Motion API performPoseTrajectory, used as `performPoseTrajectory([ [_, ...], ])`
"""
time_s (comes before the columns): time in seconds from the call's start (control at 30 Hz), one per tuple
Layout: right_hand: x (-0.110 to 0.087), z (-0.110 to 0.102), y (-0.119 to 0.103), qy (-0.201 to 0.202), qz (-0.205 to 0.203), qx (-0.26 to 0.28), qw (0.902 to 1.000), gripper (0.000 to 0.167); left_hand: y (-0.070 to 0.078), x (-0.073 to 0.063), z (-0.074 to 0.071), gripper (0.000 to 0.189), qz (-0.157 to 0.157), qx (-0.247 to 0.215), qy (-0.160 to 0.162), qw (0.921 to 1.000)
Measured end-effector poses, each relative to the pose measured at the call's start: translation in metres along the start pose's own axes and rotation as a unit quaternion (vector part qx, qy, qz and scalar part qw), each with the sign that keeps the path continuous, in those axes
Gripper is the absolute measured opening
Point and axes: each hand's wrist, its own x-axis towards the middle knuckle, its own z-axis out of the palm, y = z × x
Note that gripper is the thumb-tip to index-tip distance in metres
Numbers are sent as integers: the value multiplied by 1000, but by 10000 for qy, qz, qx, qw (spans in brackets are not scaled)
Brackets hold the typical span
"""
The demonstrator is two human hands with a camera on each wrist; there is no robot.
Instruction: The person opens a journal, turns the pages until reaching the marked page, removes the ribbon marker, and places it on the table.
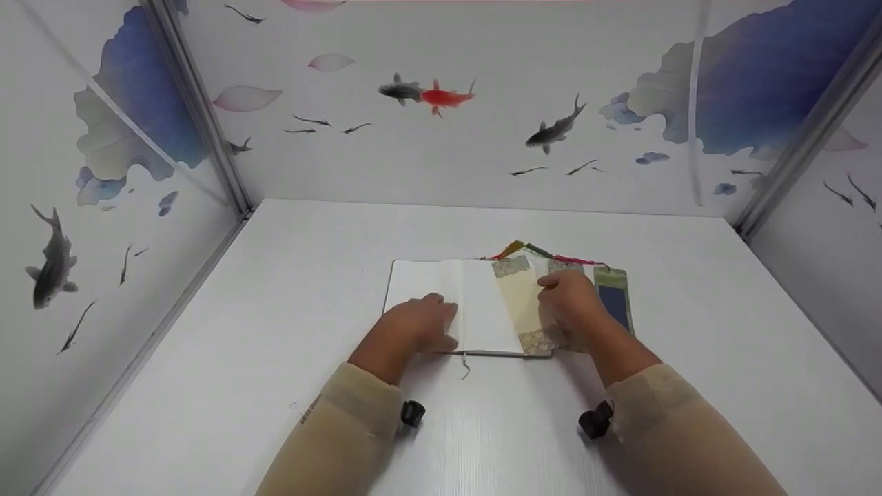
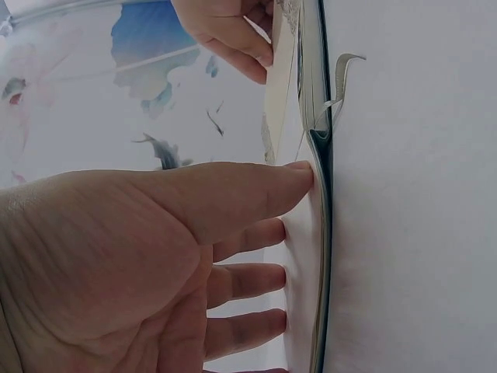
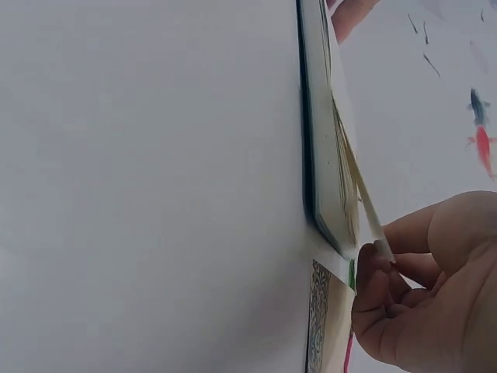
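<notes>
Currently, a bookmark (image 1: 518,300) is being pinched by the right hand (image 1: 570,300), an open notebook (image 1: 484,324) being touched by the straight-fingered left hand (image 1: 419,324).

Left grip (image 1: 419,322) spread, right grip (image 1: 572,300) pinching

- Left hand (image 2: 147,256): straight fingers and thumb touch the open notebook (image 2: 312,85).
- Right hand (image 2: 231,39): fingers at the cream card (image 2: 282,85).
- Ribbon (image 2: 341,76): sticks out at notebook's spine.
- Wall (image 2: 70,148) beyond: painted fish (image 2: 163,152).

Head view looking forward and down on table (image 1: 207,386), both wrist views close, low, sharing notebook (image 1: 486,310)
</notes>
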Motion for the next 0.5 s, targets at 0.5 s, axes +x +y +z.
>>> performPoseTrajectory([
  [0.5,5,-58,22,307,294,1435,9887,46,-1,0,1,75,97,86,66,9999],
])
